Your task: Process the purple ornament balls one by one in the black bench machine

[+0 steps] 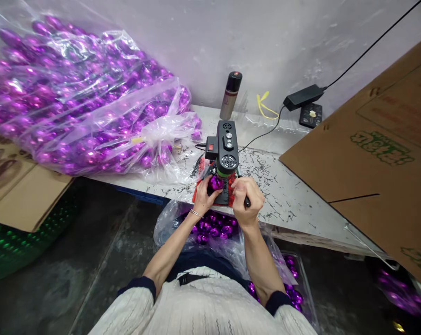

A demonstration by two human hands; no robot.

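Note:
My left hand [203, 197] is closed around a shiny purple ball ornament [216, 182], holding it under the head of a small black bench machine [226, 148] with a red switch. My right hand [245, 200] is closed on a black handle [247, 203] at the machine's right side, close beside the ball. The machine stands on a red mat [197, 191] at the front edge of the white table [287, 195]. A clear bag of more purple balls [213, 228] lies open in my lap, just below both hands.
A big clear bag of purple ornaments [70, 102] fills the table's left. A spray can [230, 95], a power adapter [303, 97] with its cable, and a cardboard sheet [377, 153] at the right stand around. Small black shavings litter the table. Cardboard and green ornaments [8, 242] lie lower left.

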